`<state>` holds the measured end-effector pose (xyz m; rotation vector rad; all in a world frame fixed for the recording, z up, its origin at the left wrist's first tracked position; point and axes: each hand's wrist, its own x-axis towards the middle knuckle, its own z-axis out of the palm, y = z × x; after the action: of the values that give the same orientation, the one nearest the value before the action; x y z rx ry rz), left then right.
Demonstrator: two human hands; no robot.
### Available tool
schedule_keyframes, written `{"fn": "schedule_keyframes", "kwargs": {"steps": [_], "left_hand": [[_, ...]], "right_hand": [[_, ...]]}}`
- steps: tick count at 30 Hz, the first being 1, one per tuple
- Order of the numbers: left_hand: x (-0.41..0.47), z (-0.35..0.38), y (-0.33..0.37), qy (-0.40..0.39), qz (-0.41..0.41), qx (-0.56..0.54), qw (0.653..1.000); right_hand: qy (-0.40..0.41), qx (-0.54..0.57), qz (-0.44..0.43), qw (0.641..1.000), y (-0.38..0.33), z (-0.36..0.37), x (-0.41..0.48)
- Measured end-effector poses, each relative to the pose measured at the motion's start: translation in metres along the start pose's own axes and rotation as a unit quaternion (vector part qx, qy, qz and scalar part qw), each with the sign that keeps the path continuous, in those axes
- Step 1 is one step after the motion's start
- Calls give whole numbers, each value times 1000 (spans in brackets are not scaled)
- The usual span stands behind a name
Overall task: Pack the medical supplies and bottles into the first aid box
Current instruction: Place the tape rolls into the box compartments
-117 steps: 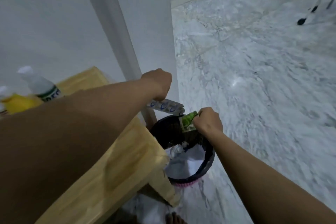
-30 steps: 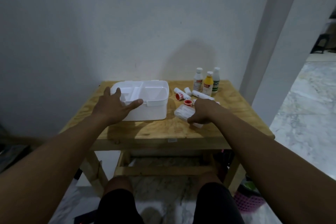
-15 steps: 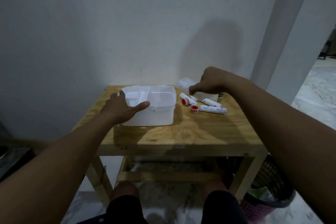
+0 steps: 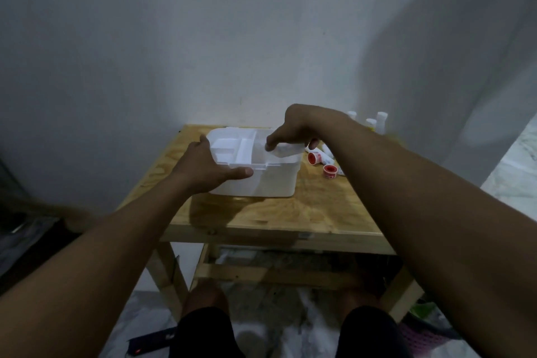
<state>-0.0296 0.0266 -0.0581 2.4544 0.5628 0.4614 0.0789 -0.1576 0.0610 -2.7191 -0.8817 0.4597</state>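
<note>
A white first aid box (image 4: 273, 183) stands open on the wooden table (image 4: 305, 212), with a divided insert tray (image 4: 232, 150) in its left part. My left hand (image 4: 203, 168) rests on the box's near left rim, fingers spread. My right hand (image 4: 293, 131) hovers over the box's right compartment, pinching a white packet (image 4: 283, 151) that tilts down into it. Red-and-white tape rolls (image 4: 329, 170) and white tubes lie on the table right of the box. Three bottles (image 4: 374, 122) stand at the back right, partly hidden by my right arm.
A white wall rises right behind the table. A pink-rimmed bin (image 4: 427, 331) sits on the floor under the table's right corner. My knees (image 4: 203, 299) are at the table's front edge. A dark object (image 4: 151, 343) lies on the marble floor.
My right hand lifted the white packet from the table and carried it left over the box's right compartment. My left hand stayed on the box. Earlier I was at the bin.
</note>
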Motion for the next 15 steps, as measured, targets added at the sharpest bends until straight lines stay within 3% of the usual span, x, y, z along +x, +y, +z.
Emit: {"fn": "schedule_keyframes", "kwargs": {"steps": [8,15], "left_hand": [[-3,5,-10,46,71,-78,993],[-5,11,-17,95,72,-83,989]], "right_hand": [[-58,-26,38,997,-17,15,20],[-125,-55,52,989,-24,32,36]]}}
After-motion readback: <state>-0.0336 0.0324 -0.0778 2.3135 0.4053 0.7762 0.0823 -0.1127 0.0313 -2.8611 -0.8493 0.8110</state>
